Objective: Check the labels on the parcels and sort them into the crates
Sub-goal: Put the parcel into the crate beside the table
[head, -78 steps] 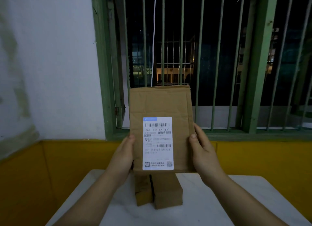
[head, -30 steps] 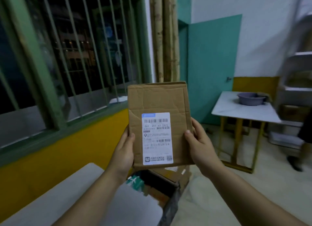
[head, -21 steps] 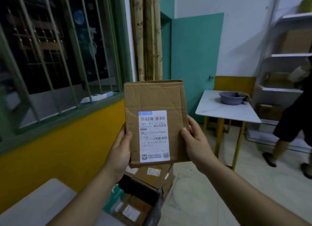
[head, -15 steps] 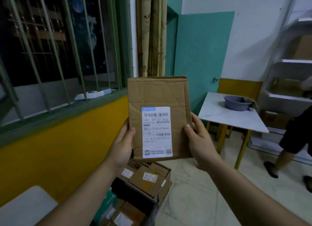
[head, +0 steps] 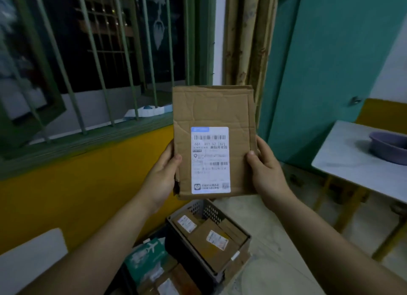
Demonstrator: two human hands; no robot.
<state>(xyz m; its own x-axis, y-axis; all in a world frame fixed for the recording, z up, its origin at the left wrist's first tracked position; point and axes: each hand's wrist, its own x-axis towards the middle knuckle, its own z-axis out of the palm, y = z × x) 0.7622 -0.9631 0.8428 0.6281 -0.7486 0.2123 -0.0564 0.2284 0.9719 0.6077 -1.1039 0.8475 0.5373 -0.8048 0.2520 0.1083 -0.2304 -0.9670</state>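
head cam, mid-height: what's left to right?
Barred window → left hand → cardboard parcel → right hand → teal door → white table → purple basin.

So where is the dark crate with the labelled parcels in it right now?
The dark crate sits on the floor at lower centre of the head view, directly below the held parcel, with a green box just to its left.

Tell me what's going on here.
A person holds a cardboard parcel upright in both hands, left hand and right hand gripping its side edges, white label facing them. Below on the floor, a dark crate already holds several labelled parcels. This one is not yet sorted.
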